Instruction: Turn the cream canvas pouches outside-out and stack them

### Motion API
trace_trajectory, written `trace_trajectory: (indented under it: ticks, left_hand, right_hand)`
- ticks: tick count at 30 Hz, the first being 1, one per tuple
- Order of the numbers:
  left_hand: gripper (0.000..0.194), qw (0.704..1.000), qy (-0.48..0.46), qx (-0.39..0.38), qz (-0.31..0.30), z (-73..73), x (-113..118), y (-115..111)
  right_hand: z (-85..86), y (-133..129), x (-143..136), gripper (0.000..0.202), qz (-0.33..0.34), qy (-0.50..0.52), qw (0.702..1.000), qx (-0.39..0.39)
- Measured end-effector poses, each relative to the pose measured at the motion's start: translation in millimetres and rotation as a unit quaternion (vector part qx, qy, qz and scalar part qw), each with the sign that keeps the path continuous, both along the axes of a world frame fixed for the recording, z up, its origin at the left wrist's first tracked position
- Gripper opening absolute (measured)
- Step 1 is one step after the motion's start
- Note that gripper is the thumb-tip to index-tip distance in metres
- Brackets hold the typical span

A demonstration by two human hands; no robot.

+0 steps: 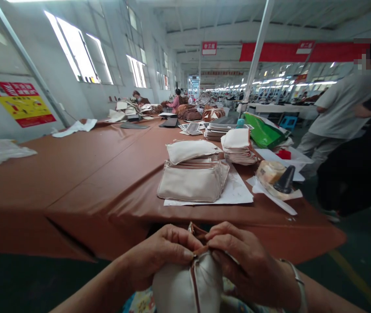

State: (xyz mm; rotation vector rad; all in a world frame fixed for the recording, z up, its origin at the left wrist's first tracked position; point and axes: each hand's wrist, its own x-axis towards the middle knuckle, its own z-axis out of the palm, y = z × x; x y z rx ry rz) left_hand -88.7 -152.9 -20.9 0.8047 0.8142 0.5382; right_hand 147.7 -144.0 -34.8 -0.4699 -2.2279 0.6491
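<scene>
A cream pouch (pixel 175 287) with a brown zipper (pixel 194 278) down its middle is held low in front of my body, below the table edge. My left hand (pixel 164 252) pinches the upper end of the pouch from the left, thumb near the zipper's end. From the right, my right hand (pixel 244 256) grips the brown edge (pixel 201 250) of the same pouch between thumb and fingers. Brown lining shows at the opening between the two hands. The pouch's lower end runs out of the picture.
Ahead on the brown-covered table (pixel 84 174), stacked cream pouches (pixel 188 182) rest on white paper (pixel 237 191). Another cream stack (pixel 237 145) stands behind. A yellowish container (pixel 270 171) and black cone (pixel 285 179) sit at right, near a green bag (pixel 263 132). People stand right.
</scene>
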Motion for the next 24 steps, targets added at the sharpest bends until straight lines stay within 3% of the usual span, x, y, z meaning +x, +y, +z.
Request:
trace_trajectory:
  ticks: [2, 5, 9, 12, 15, 19, 24]
  left_hand:
    - [0.027, 0.999, 0.020, 0.025, -0.004, 7.1, -1, 1]
    - [0.014, 0.983, 0.116, 0.138, -0.045, 26.1, -2, 3]
    - [0.012, 0.908, 0.277, 0.292, -0.118, 51.8, -1, 2]
    - [0.017, 0.873, 0.317, 0.350, -0.122, 58.8, 1, -1]
    - [0.020, 0.866, 0.319, 0.376, -0.085, 53.1, 7, -5]
    - [0.018, 0.844, 0.311, 0.436, -0.016, 34.6, 17, -9]
    - [0.028, 0.743, 0.348, 0.570, 0.050, 14.8, 20, -15]
  right_hand:
    - [-0.7, -1, -1, 0.033, 0.013, -0.003, 0.997, -0.074]
    - [1.1, 0, -3, 0.037, 0.018, -0.029, 0.985, -0.169]
    - [7.4, 1, -7, 0.032, 0.003, -0.041, 0.973, -0.226]
    - [13.7, 1, -10, 0.028, 0.001, -0.036, 0.963, -0.267]
    - [19.6, 1, -12, 0.025, 0.009, -0.019, 0.953, -0.303]
    - [20.8, 3, -16, 0.024, 0.016, 0.008, 0.939, -0.342]
    - [13.9, 4, -20, 0.031, 0.014, 0.030, 0.928, -0.370]
